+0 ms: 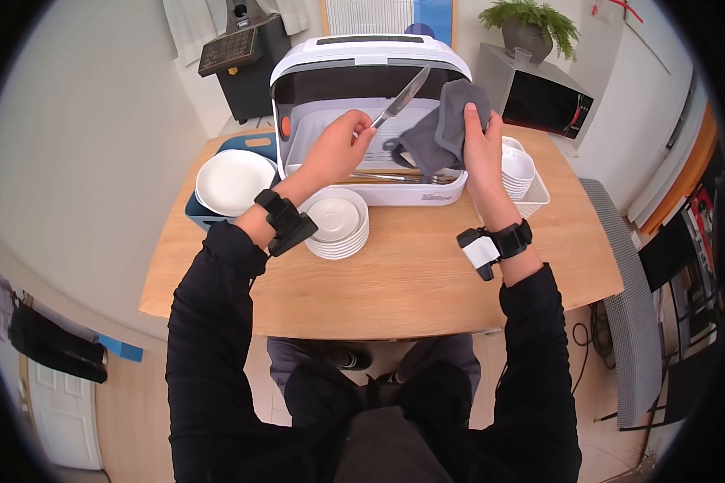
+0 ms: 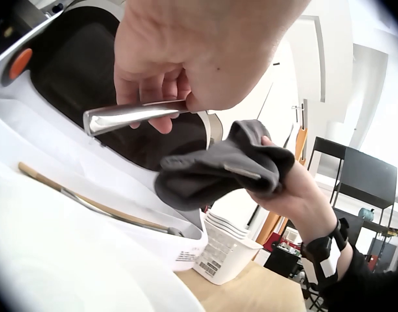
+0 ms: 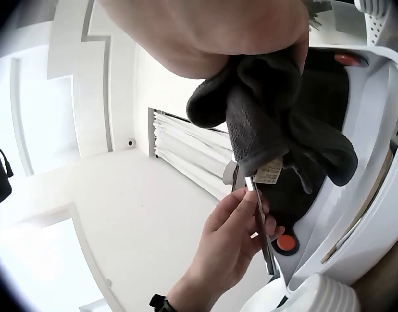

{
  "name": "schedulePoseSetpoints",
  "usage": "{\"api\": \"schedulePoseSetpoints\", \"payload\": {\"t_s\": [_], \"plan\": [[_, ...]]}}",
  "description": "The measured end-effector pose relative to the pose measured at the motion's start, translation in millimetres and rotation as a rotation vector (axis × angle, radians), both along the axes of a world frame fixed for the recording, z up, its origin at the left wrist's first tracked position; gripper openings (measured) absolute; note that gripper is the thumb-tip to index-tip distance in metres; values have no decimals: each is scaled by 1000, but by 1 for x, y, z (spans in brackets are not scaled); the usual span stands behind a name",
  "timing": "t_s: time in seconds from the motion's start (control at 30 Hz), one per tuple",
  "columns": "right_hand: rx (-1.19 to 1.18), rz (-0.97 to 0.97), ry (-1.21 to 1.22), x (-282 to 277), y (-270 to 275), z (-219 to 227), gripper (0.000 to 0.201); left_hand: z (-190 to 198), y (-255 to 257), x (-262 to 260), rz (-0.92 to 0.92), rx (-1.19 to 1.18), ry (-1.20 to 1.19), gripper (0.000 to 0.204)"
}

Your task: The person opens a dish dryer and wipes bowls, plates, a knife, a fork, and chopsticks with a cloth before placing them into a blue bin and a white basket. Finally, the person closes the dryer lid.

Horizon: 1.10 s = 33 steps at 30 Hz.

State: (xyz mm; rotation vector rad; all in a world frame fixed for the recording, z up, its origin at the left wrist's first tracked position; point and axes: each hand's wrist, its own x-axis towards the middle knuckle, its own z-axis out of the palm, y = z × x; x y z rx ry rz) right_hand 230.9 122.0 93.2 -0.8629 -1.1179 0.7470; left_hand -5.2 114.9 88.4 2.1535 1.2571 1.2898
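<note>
A table knife (image 1: 408,92) is pinched by its handle between the thumb and fingers of my left hand (image 1: 337,151), its blade pointing up and to the right. My right hand (image 1: 483,146) grips a dark grey cloth (image 1: 449,125), which hangs down in folds beside the knife. In the left wrist view the shiny handle (image 2: 135,117) sticks out past the fingers. The right wrist view shows the cloth (image 3: 257,123) close over the knife, with a pale label (image 3: 269,171) at its edge. Both hands are above an open white dish box (image 1: 427,194).
Cutlery (image 1: 403,177) lies along the box's front. Stacked white bowls and plates (image 1: 336,229) stand before it. A blue basket (image 1: 204,211) with white plates (image 1: 234,181) is at left. White bowls (image 1: 518,171) fill a white basket (image 1: 540,197) at right, near a microwave (image 1: 544,103).
</note>
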Motion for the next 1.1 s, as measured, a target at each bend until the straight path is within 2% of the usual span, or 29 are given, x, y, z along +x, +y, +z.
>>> {"api": "schedulePoseSetpoints", "payload": {"t_s": [0.1, 0.2, 0.27, 0.3, 0.4, 0.5, 0.6, 0.7, 0.8, 0.93, 1.1], "plan": [[-68, 221, 246, -28, -9, -4, 55, 4, -19, 11, -3, -234, -198, 19], [-143, 512, 456, -40, -18, -4, 59, -3, -16, 11, 19, -146, -122, 18], [-181, 771, 628, -39, -21, -4, 60, -6, -17, 9, 9, -214, -195, 19], [-234, 794, 630, -39, -23, -4, 60, -7, -18, 7, 4, -248, -232, 19], [-206, 721, 449, -50, -21, -5, 54, -8, -17, 4, -27, -278, -262, 21], [-287, 664, 456, -56, -15, -15, 50, -10, -27, 13, -63, -305, -276, 16], [-378, 574, 547, -62, -21, -17, 49, -6, -41, 23, -20, -292, -272, 17], [-307, 503, 599, -68, -10, -30, 48, -6, -47, 27, -27, -299, -234, 18], [-325, 358, 597, -67, -3, -31, 40, -16, -49, 28, -25, -200, -182, 19], [-295, 386, 618, -58, 1, -28, 46, -20, -52, 25, -14, -128, -103, 20], [-257, 360, 598, -48, 22, -34, 44, -15, -56, 13, -27, -176, -55, 20]]}}
